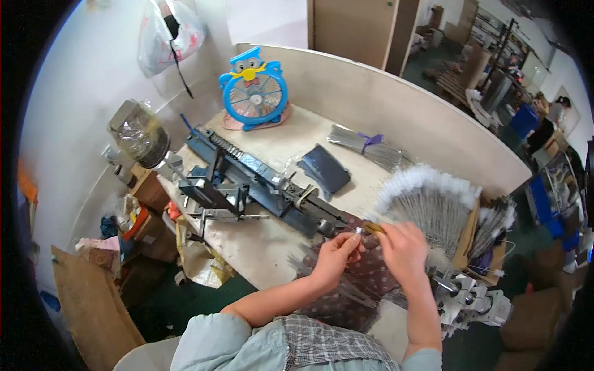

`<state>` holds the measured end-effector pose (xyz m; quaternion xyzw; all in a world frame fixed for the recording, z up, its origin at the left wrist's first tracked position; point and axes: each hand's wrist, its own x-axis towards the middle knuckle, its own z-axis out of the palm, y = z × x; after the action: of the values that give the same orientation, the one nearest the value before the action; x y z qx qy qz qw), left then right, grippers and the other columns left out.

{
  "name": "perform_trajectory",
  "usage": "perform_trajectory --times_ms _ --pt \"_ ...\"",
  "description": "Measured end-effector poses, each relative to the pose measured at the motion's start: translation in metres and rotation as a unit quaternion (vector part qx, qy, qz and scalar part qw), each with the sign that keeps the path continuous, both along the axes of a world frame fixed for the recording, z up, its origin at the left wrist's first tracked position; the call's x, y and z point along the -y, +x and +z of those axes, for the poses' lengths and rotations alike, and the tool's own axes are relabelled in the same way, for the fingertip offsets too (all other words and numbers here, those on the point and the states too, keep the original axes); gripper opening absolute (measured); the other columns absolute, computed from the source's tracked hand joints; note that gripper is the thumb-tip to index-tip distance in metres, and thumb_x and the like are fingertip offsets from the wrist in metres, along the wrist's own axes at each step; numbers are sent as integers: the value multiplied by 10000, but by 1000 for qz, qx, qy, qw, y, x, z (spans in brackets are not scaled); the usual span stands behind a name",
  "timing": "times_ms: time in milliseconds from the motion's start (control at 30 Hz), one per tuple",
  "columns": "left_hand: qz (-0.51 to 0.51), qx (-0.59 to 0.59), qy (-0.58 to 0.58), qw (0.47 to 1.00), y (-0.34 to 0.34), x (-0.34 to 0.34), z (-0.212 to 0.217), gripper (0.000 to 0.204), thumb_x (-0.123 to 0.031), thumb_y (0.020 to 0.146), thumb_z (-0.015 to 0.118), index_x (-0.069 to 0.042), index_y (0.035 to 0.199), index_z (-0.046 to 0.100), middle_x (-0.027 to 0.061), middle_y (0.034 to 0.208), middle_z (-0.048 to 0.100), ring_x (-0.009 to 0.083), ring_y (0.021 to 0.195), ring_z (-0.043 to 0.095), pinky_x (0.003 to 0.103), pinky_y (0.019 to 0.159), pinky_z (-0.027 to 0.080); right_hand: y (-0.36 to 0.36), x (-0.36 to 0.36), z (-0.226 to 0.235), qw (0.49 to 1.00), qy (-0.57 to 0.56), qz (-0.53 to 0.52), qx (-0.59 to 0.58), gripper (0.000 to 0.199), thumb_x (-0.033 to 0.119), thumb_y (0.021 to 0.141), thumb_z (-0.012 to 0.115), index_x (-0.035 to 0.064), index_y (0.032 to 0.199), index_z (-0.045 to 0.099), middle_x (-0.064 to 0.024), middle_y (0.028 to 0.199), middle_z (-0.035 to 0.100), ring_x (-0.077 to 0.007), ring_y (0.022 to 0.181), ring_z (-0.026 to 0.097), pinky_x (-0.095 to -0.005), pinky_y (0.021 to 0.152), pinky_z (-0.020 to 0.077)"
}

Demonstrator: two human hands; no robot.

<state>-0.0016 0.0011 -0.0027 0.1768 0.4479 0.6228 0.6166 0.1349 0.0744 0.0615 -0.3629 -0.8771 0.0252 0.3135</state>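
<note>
Over dotted cloth (331, 311), the left hand (334, 256) pinches a white piece (359, 230) beside a brown item (373, 227) clasped by the right hand (405, 250).

The left hand (339, 252) pinched a small white piece (359, 230) between thumb and fingers; just beside it, the right hand (402, 247) gripped a brass-coloured piece (372, 227) (too small to make out fully); both hands were above a brown spotted cloth (331, 309); to their left, a long blue machine (250, 179) with a coil spring lay slantwise across the pale table (229, 244); beyond stood a blue and yellow character-shaped fan (255, 93); a dark pouch (326, 170) lay near a purple-tied bundle of thin rods (365, 146); white-ended rods (427, 213) fanned out at right.
</note>
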Motion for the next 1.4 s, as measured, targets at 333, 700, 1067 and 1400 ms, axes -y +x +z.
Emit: perform_trajectory --times_ms 333,700,1067,1400 --pt "2 11 -11 1000 -11 2 3 184 -223 929 552 -40 935 567 20 678 579 92 602 530 239 570 423 -16 -5 -4 968 -247 32 9 192 230 802 620 68 880 689 -92 822 659 -268 803 594 -364 692 475" --pt "23 81 -28 996 -7 -1 5 473 -491 959 352 -67 1032 548 78 931 617 211 907 595 377 853 444 -14 3 -15 982 -180 30 -55 221 228 748 684 55 885 689 -81 776 635 -258 750 582 -364 658 464" --pt "85 107 5 991 3 0 1 255 -277 955 448 -54 1034 543 55 957 606 172 906 593 348 801 475 -28 15 -24 999 14 -2 -46 287 217 679 730 116 938 663 20 893 614 -184 890 552 -344 734 431" --pt "98 111 44 988 4 -1 1 117 -110 910 530 -11 960 566 63 967 601 152 884 603 311 775 487 -18 15 -24 999 13 24 -29 222 194 683 733 156 900 709 27 886 623 -195 877 562 -342 735 422"
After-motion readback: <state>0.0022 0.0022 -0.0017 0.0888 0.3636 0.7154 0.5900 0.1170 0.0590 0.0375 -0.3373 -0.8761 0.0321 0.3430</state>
